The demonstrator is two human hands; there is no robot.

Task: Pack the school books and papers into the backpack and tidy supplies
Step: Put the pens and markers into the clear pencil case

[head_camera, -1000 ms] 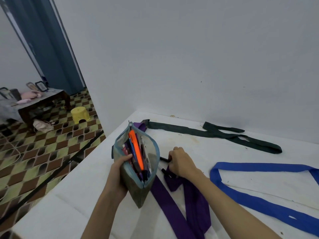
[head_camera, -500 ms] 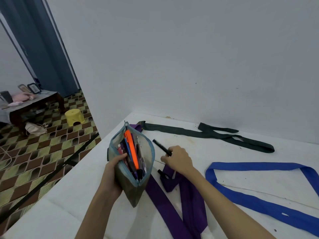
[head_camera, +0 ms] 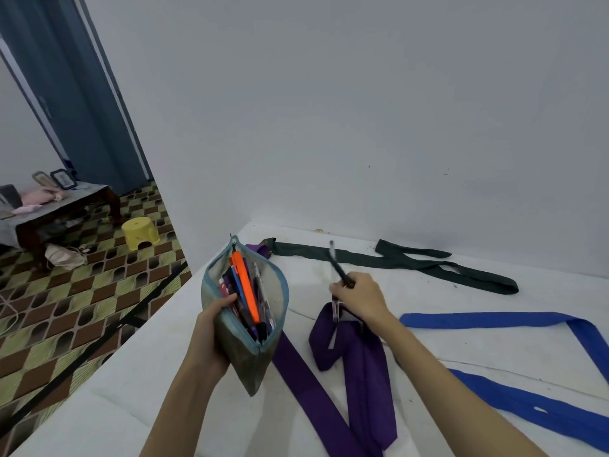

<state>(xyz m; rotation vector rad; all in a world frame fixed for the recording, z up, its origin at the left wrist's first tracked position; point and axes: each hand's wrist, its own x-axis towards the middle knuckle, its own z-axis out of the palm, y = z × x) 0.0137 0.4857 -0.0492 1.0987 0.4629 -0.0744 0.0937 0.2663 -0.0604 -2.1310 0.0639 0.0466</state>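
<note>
My left hand [head_camera: 211,334] grips a grey pencil case [head_camera: 245,321] with a light blue zip edge, held upright with its mouth open. Several pens stand inside it, among them an orange one [head_camera: 245,288]. To the right of the case, above the white table [head_camera: 428,344], my right hand [head_camera: 361,300] pinches a black pen [head_camera: 337,267] that points up and away. A second, clear pen [head_camera: 335,310] hangs from the same hand over a purple fabric strip [head_camera: 356,351]. No backpack, books or papers are in view.
A dark green strip [head_camera: 412,262] lies along the wall and a blue strip [head_camera: 514,319] loops at the right. The table's left edge drops to a tiled floor with a yellow stool [head_camera: 140,232] and a low dark table [head_camera: 62,212].
My right hand has lifted from the purple strip with the black pen, now raised and tilted upward. The pencil case has stayed in my left hand.
</note>
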